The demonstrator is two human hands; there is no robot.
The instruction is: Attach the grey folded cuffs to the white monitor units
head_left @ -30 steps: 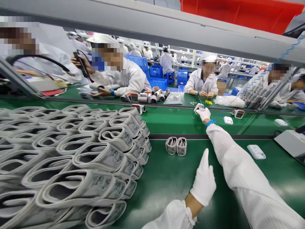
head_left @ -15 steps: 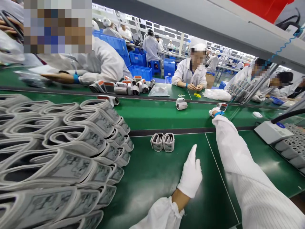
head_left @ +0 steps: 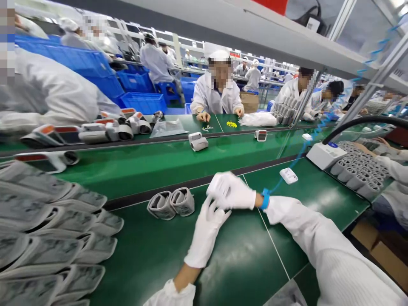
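Note:
Over the green bench, my right hand (head_left: 239,191), white-gloved with a blue wrist strap, grips a white device (head_left: 218,185), its fingers wrapped over it. Just below and left, my left hand (head_left: 206,229) has its gloved fingers spread, the tips close to the device; whether they touch is unclear. Two rolled grey cuffs (head_left: 171,203) stand side by side left of my hands. Farther right, a white unit (head_left: 288,175) lies flat on the bench.
Stacked grey cuffs (head_left: 57,229) fill the left side. Devices sit on the green belt (head_left: 153,161) beyond the bench edge. At right are a white box (head_left: 325,155) with a black cable and a cuff tray. A co-worker (head_left: 217,91) sits opposite.
The view has turned right. My right hand has come back from the belt, now holding a white device near my left hand. My left hand's fingers have spread.

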